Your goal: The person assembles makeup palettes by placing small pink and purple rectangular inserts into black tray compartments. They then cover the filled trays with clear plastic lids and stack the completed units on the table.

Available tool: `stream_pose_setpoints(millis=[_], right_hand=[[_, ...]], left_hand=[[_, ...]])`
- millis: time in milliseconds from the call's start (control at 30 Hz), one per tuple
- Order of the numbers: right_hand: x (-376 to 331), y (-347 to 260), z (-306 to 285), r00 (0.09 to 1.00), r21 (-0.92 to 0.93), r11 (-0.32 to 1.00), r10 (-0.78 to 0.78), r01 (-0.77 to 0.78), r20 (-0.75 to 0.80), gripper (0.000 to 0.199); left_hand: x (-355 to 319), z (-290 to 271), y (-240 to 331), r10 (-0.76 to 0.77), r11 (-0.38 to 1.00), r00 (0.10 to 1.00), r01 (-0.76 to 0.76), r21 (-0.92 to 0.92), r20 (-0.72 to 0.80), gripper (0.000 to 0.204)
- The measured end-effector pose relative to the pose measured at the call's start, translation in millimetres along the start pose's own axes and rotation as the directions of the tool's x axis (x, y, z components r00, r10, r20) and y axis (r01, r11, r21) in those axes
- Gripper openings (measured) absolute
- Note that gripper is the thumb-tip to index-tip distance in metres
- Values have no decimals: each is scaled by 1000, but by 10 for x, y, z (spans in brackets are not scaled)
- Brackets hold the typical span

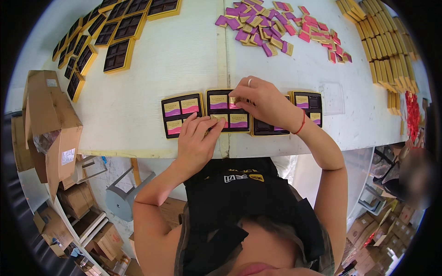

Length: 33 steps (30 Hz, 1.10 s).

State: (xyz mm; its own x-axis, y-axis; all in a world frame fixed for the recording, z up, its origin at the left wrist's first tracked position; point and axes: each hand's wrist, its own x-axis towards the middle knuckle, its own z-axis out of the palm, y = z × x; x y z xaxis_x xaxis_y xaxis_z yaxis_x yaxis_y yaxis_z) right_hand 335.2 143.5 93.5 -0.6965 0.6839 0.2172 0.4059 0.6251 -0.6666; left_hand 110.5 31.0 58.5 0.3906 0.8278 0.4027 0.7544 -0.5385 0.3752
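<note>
1. The right hand (pixel 264 100), near the middle of the frame, pinches a pink piece (pixel 233 103) at the upper right compartment of the second box (pixel 235 112).
2. The left hand (pixel 197 143), just lower left, is half curled, its fingertips at the second box's lower left piece (pixel 218 119); I cannot tell whether it grips that piece.
3. The second box's other two compartments hold purple pieces.
4. Touching or just beside it on the left is the first box (pixel 177 117), its lower right compartment mostly covered by the left fingers.
5. To the right, the third box (pixel 263 128) lies partly under the right forearm, with the fourth box (pixel 315 101) beyond.
6. Loose pieces (pixel 251 23) spread across the top, purple then pink.
7. Dark-lined boxes (pixel 118 55) fill the upper left of the table (pixel 142 101); gold boxes (pixel 382 46) line the upper right.
8. Cartons (pixel 69 126) stand at the left edge.
</note>
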Motion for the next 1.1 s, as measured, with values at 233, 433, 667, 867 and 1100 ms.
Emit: stream_pose_setpoints(millis=[233, 433, 667, 867, 1100], right_hand=[[-406, -141, -74, 988, -286, 949, -103, 131, 111, 34], [-462, 339, -907, 923, -125, 986, 56, -112, -380, 30], [-1192, 1893, -1544, 414, -141, 479, 531, -866, -739, 44], [-1292, 2082, -1583, 481, 43, 674, 569, -738, -667, 37], [-1472, 1913, -1478, 503, 288, 722, 661, -630, -557, 20]], left_hand=[[133, -59, 40, 23, 999, 999, -22, -28, 22, 41], [893, -249, -85, 169, 985, 985, -170, 20, 21, 28], [3064, 1171, 239, 295, 935, 953, -275, -223, 63, 14], [3471, 1931, 153, 217, 970, 963, -231, 76, 158, 19], [3148, 1243, 247, -32, 763, 841, 369, -530, 540, 26]])
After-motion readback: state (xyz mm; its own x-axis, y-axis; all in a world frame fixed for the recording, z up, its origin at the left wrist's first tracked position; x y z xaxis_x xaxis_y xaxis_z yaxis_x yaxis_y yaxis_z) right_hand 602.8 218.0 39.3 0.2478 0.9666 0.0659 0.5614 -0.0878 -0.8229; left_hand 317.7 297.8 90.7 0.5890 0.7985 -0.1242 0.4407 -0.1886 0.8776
